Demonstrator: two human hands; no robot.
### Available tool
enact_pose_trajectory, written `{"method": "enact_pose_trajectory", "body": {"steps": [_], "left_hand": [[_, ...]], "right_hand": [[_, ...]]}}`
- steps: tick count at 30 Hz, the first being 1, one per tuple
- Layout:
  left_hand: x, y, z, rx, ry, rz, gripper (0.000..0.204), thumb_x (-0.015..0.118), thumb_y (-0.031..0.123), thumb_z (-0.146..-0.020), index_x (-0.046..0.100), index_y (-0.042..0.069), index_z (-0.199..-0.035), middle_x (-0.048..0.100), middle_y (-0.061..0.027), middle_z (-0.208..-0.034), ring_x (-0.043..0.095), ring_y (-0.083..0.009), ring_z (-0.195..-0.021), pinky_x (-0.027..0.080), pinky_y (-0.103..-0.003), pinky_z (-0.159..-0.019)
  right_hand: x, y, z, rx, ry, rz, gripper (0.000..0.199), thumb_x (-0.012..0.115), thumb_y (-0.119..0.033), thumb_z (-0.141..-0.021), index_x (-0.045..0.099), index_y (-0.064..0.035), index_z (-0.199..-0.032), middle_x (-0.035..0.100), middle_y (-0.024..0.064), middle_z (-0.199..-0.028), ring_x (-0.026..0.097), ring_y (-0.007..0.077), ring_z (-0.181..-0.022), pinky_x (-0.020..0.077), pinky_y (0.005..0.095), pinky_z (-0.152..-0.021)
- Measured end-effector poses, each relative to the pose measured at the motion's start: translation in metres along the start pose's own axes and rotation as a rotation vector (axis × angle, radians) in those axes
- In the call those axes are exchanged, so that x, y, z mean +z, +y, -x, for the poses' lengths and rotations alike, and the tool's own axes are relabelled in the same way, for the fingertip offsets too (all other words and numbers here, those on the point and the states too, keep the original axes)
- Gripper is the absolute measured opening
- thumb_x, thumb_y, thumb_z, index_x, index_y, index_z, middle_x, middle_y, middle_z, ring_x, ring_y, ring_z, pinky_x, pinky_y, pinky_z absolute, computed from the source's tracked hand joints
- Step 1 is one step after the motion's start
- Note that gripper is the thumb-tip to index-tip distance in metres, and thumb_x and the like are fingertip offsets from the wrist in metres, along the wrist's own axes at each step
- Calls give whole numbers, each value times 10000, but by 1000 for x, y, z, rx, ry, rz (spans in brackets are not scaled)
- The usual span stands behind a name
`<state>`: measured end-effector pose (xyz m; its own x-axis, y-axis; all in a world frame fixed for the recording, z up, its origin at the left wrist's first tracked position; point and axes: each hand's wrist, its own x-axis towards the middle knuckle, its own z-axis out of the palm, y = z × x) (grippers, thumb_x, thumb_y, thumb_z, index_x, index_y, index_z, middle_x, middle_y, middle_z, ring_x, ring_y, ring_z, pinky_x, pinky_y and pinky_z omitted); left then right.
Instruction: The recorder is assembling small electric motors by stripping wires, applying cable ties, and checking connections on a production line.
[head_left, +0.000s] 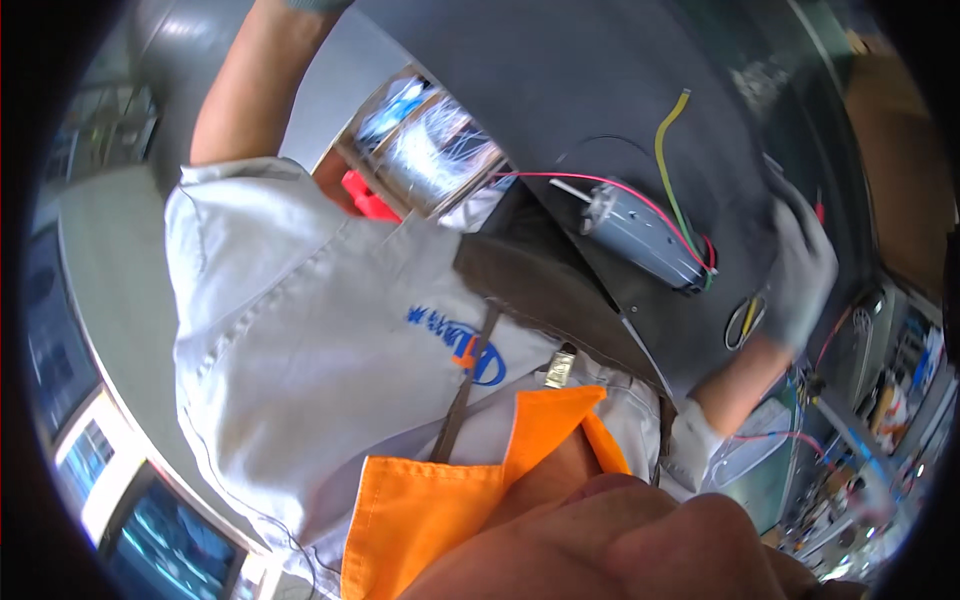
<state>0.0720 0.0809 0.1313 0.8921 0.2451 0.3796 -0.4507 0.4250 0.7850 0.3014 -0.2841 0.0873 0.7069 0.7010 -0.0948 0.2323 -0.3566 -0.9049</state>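
On the dark worktop (560,60) lies a grey cylindrical motor (645,235) with a pale shaft at its left end. A red wire (610,181) and a yellow-green wire (668,165) run from its right end; a thin black wire curves behind it. My right hand (800,265), in a pale grey glove, rests just right of the motor, apart from it, fingers stretched out. Below its palm lies a yellow-and-black looped-handle tool (742,322), partly covered. My left arm reaches to the top edge, where only the glove's cuff (318,4) shows; its fingers are out of the picture.
An open wooden compartment (395,150) with shiny clear material sits between my left arm and the worktop. Brown cardboard (905,170) stands at the far right. Tools and parts crowd the lower right, near a clear tray (745,450). My brown apron (530,290) meets the worktop's edge.
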Motion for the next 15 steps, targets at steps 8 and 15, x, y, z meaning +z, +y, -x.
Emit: {"method": "enact_pose_trajectory", "body": {"steps": [8, 15], "left_hand": [[-134, -174, 239, -929, 574, -684, 284, 660, 174, -992, 669, 6, -1221, 669, -12, -1017, 589, -98, -925, 484, -260, -889], [-234, -260, 324, -1042, 342, -1517, 459, 577, 468, -960, 658, 135, -1265, 639, -195, -1300, 590, -385, -1225, 472, -460, -1000]], "right_hand": [[-108, 111, 151, 123, 745, 811, 307, 586, -169, -1028, 668, -24, -1287, 722, 120, -1195, 729, 211, -938, 611, 317, -769], [-92, 91, 164, 321, 452, 1022, 570, 652, -229, -984, 461, -83, -1500, 648, 141, -1345, 705, 227, -1011, 578, 326, -722]]}}
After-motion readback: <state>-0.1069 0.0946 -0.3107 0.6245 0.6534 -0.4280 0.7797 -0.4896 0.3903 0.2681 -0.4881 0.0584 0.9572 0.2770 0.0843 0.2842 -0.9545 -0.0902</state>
